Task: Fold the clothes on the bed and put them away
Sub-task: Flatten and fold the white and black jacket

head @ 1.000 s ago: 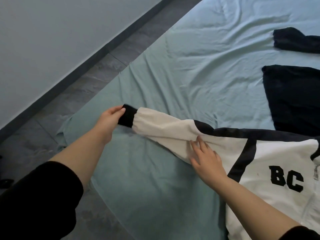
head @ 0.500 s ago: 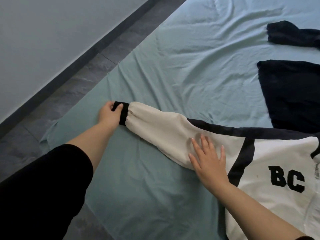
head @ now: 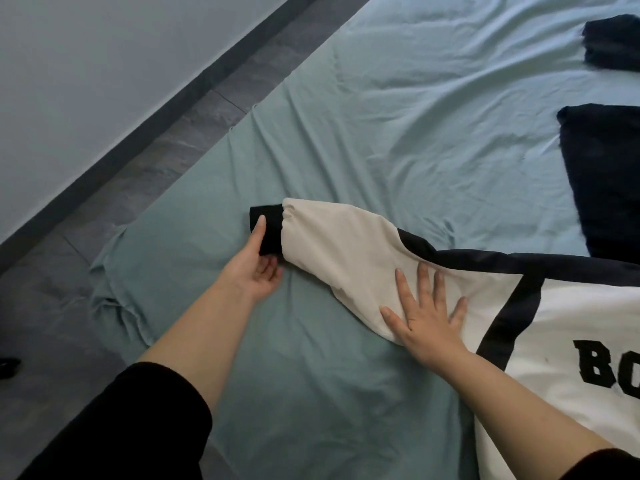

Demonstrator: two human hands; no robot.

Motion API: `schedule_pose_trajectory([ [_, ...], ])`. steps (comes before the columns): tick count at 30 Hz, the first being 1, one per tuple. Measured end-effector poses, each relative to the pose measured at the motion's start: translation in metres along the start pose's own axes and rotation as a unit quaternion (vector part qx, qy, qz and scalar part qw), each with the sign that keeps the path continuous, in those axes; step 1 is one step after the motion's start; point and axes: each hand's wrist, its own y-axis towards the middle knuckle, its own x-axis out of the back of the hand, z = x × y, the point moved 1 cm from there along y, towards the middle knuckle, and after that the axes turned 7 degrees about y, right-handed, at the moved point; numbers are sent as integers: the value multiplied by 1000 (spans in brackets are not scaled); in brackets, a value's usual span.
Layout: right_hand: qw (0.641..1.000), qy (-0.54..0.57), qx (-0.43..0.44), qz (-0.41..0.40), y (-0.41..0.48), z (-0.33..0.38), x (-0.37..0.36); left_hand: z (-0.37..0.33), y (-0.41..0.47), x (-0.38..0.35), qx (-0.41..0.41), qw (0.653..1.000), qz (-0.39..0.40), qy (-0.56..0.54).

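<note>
None folded yet, I judge: white jacket [head: 571, 323] lies spread near right on the bed [head: 415, 116], sleeve [head: 339, 244] stretched left. My right hand [head: 426, 317] presses it with flat fingers. My left hand [head: 252, 268] thumbs the cuff [head: 268, 230], grip unclear. Dark clothes [head: 609, 181] wait far right.

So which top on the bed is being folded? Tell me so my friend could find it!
Look at the big blue-green bed sheet. At its near right side lies a white jacket with black stripes and black letters, its cream sleeve stretched out to the left under a flat right hand. The two other clothes, further back on the right, are plain dark with no white.
</note>
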Motion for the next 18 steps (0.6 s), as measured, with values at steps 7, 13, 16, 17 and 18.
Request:
schedule_pose_trajectory([
  [7, 1000, -19, -3, 0, -4, 4, 2, 12, -12, -45, 5, 986, 101, -133],
  [13, 998, -58, 16, -29, -21, -2, 20, -44, -1, -32, -51, 995, 1, -87],
  [16, 998, -48, 40, -32, -20, 16, 25, -88, 0, -2, -115, 987, -44, -105],
  [17, 997, -45, 49, -25, -15, 24, 24, -100, 1, 7, -124, 985, -48, -106],
  [18, 998, -40, 51, -7, -9, 32, 22, -107, 2, 16, -126, 986, -50, -95],
])
